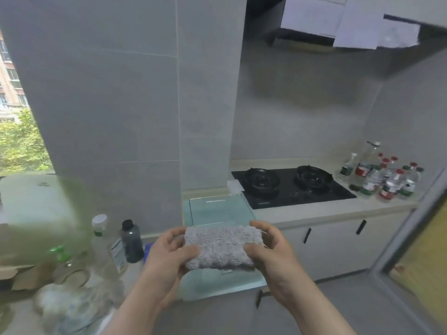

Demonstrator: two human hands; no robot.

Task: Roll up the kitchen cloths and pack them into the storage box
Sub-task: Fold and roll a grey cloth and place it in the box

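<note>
I grip the rolled grey cloth (pixel 222 247) at each end, left hand (pixel 167 259) and right hand (pixel 271 252), above the clear storage box (pixel 217 209).

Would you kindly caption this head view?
Left hand and right hand hold a rolled grey cloth above the clear storage box.

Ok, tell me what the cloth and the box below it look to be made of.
The cloth looks like soft grey microfibre or terry, going by its nubbly, matte pile. The storage box is probably clear plastic with a faint blue-green tint, smooth and glossy; its far edges show through its walls. Glass cannot be ruled out by look alone.
</note>
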